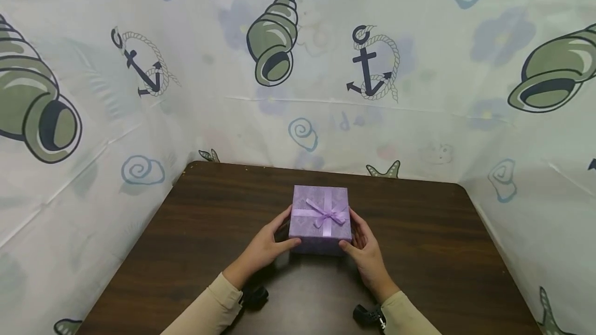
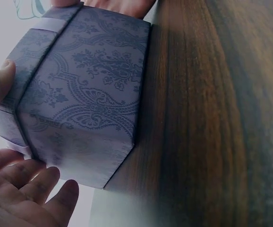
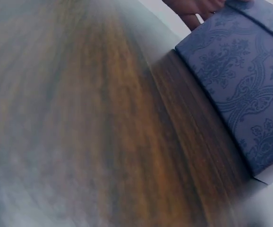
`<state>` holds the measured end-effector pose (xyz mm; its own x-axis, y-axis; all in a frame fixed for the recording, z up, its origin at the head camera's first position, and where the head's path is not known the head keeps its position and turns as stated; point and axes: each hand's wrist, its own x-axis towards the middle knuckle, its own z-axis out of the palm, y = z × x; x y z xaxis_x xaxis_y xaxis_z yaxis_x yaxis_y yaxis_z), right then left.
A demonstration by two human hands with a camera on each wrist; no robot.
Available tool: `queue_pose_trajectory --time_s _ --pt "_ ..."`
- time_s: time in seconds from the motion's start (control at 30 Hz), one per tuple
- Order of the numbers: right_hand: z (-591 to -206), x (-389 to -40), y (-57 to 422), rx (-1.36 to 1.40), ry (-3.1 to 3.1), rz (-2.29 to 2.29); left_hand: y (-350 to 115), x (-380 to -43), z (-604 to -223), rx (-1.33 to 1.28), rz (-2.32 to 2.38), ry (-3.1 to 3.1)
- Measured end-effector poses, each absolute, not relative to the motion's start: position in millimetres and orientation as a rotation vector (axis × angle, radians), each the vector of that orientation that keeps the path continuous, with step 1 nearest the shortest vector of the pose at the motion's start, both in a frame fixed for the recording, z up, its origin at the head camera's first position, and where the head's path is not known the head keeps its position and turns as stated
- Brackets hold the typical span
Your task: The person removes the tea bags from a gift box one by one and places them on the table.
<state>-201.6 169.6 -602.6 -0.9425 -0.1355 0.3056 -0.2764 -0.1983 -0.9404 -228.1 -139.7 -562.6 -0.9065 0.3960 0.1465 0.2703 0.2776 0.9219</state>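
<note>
A square purple gift box [image 1: 307,227] with a patterned surface stands on the brown table. Lilac ribbon crosses its lid, tied in a bow [image 1: 327,215]. My left hand [image 1: 265,246] holds the box at its left side, thumb at the front corner. From the right, my right hand [image 1: 368,257] holds it in the same way, its fingers partly hidden behind the side. In the left wrist view, the left fingers [image 2: 25,184] lie along the box's side and the seam under the lid shows. The right wrist view catches the box's patterned front [image 3: 245,80].
The dark wood-grain table [image 1: 223,200] extends around the box on all sides. A pale cloth [image 1: 200,66] printed with shells and anchors hangs behind it and at both sides. Black wrist devices [image 1: 255,298] sit under both sleeves.
</note>
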Motion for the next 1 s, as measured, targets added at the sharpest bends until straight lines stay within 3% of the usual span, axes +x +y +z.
queue_pose_trajectory --time_s 0.5,1.0 --pt "-599.1 -200.2 168.7 0.508 -1.940 2.226 -138.7 -226.4 -560.9 0.655 1.771 2.385" --pt "-574.9 -172.8 147.2 0.330 -2.092 1.950 -152.5 -213.6 -542.5 0.743 1.799 2.340"
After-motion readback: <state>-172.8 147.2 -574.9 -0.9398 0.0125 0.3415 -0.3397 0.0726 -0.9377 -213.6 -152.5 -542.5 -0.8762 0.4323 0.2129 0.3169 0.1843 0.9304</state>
